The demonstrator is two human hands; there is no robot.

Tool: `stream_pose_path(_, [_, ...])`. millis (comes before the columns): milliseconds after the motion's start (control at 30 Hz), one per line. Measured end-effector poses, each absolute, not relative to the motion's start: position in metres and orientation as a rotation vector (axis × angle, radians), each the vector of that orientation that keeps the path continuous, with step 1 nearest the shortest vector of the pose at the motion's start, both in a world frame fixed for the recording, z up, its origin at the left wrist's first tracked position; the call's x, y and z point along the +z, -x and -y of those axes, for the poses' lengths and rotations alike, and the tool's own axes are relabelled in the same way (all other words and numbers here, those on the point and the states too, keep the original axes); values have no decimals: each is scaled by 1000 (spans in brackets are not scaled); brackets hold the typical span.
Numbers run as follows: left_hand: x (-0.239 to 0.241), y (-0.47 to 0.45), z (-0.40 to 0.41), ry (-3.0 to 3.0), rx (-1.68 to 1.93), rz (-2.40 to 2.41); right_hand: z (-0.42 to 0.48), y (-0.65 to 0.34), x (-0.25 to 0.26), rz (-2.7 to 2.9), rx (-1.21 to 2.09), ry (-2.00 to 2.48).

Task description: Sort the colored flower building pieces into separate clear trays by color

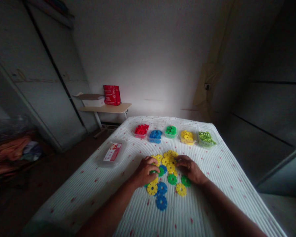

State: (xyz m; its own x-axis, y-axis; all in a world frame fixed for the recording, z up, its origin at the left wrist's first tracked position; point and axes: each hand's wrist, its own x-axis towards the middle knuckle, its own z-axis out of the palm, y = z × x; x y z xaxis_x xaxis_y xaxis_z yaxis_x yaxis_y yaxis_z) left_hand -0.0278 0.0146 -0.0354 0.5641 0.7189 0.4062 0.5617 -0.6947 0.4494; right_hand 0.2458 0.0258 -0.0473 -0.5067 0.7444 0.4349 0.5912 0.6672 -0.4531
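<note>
Discs of yellow, green and blue plastic lay clustered on the table. Our left hand and right hand curled over them; whether either gripped one we could not tell. Light, stiff, notched pieces, we judged: best pinched by the rim.

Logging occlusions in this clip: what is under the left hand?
Edges of a green disc and a yellow disc stick out from under the left hand; anything beneath the palm is covered.

Open tablecloth is left right of the disc cluster. The far side is barred by 5 tubs, the left by a lidded box.
</note>
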Motion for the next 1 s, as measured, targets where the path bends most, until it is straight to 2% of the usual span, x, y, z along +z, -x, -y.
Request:
stream_pose_path(233, [-36,27,-15,-2498,902,-990,-28,-245,-51,2280,236,1055])
stream_pose_path(533, [-27,28,-13,-2426,996,-997,-21,-239,-33,2329,331,925])
stream_pose_path(667, [-25,26,-10,-2534,923,-1004,-19,-235,-29,2290,314,919])
stream_pose_path(1000, [-31,23,-10,-2643,806,-1016,-6,-223,-22,2304,573,1036])
